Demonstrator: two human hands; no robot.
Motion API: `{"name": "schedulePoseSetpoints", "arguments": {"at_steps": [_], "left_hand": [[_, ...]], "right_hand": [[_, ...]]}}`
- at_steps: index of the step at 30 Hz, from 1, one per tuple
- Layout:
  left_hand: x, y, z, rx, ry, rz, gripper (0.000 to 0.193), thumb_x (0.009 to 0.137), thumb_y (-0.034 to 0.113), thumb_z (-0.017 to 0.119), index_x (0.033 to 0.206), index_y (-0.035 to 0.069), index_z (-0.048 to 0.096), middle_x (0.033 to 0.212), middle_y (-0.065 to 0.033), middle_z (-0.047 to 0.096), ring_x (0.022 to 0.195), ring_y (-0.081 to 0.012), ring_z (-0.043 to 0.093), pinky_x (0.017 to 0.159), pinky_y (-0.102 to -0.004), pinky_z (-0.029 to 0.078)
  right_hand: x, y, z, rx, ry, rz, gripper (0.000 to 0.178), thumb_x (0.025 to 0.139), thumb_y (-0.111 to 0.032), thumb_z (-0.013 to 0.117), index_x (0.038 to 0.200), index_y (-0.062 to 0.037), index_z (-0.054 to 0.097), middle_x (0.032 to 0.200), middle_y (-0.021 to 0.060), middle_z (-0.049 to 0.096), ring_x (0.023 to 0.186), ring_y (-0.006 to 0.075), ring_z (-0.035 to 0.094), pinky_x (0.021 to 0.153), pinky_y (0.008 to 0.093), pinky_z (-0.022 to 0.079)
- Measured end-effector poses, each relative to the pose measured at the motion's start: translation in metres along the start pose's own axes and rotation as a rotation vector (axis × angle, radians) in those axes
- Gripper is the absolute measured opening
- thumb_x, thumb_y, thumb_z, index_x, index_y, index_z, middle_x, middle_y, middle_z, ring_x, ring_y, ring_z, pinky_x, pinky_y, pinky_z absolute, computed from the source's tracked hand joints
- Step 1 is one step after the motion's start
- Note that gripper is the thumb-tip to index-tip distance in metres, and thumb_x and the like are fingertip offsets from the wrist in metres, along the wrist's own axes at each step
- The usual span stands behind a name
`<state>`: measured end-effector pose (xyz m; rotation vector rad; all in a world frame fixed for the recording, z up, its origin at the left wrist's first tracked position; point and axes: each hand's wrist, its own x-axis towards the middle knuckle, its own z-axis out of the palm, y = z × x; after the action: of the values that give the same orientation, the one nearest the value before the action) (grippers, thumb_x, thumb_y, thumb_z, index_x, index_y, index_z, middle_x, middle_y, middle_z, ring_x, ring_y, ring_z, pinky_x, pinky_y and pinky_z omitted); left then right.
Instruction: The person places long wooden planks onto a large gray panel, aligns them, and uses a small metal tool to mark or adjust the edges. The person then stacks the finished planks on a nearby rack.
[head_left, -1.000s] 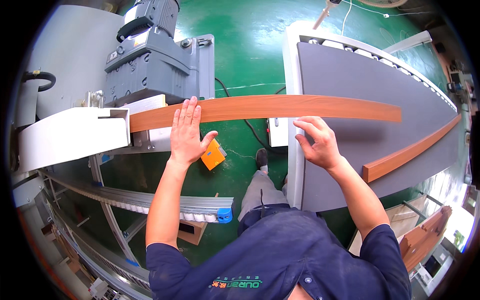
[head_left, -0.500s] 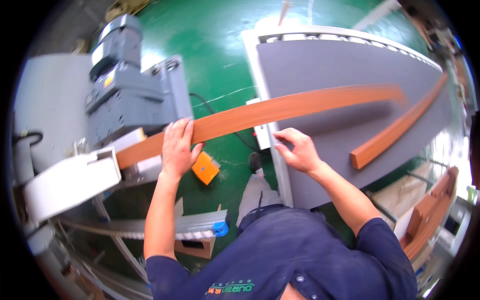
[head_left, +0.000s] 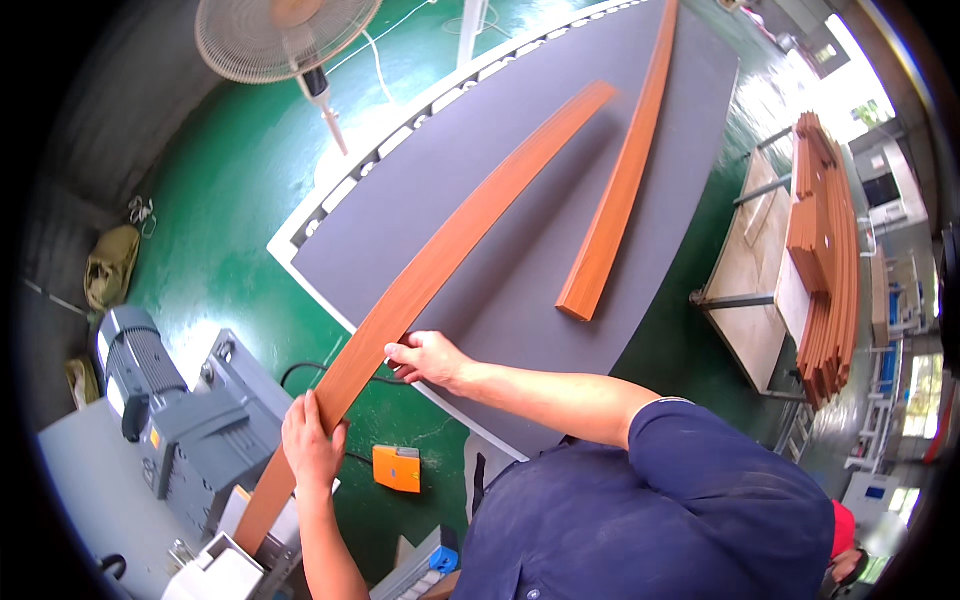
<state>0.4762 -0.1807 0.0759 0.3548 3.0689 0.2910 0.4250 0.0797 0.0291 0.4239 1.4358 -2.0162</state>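
Observation:
A long, reddish-brown wood-grain plank (head_left: 425, 275) slants from a white machine housing (head_left: 215, 572) at the lower left up over a grey-topped table. My left hand (head_left: 312, 445) is closed on the plank near the housing, fingers across its face and thumb at its near edge. Farther along, my right hand (head_left: 428, 360) is curled, with its fingertips at the plank's near edge. What lies between those fingertips is too small to make out. A second brown piece, a bar (head_left: 620, 190), lies on the grey table (head_left: 480, 330) to the right of the plank.
A grey motor unit (head_left: 205, 435) stands at the left. An orange box (head_left: 397, 468) sits on the green floor. Beyond the table is a fan (head_left: 290, 30). At the right, a rack (head_left: 750, 270) bears stacked brown boards (head_left: 825, 260). A person in a red cap (head_left: 843, 528) is at the lower right.
The view has turned toward the right. My right hand has come to the plank's near edge from a spot apart from it. My left hand still grips the plank.

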Motion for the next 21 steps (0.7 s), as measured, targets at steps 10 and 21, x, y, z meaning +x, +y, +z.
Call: {"name": "schedulePoseSetpoints", "arguments": {"at_steps": [10, 21], "left_hand": [[-0.048, -0.048, -0.012, 0.056, -0.063, -0.113, 0.075, 0.069, 0.023, 0.078, 0.132, -0.005, 0.047, 0.125, -0.0209, 0.054, 0.115, -0.038, 0.052, 0.101, -0.0446, 0.04], [-0.046, -0.052, -0.014, 0.003, -0.088, -0.133, 0.079, 0.066, 0.023, 0.077, 0.133, -0.006, 0.046, 0.119, -0.022, 0.056, 0.111, -0.0402, 0.053, 0.098, -0.0437, 0.043]], "right_hand": [[0.018, -0.002, 0.009, 0.302, 0.039, 0.042, 0.027, 0.093, -0.023, 0.063, 0.115, -0.0065, 0.063, 0.106, 0.0077, 0.069, 0.094, 0.0219, 0.069, 0.08, 0.0366, 0.052], [0.034, -0.062, -0.085, 0.265, 0.289, -0.036, 0.026, 0.091, -0.027, 0.065, 0.104, -0.0048, 0.067, 0.097, 0.0093, 0.072, 0.083, 0.0216, 0.069, 0.077, 0.0385, 0.05]]}}
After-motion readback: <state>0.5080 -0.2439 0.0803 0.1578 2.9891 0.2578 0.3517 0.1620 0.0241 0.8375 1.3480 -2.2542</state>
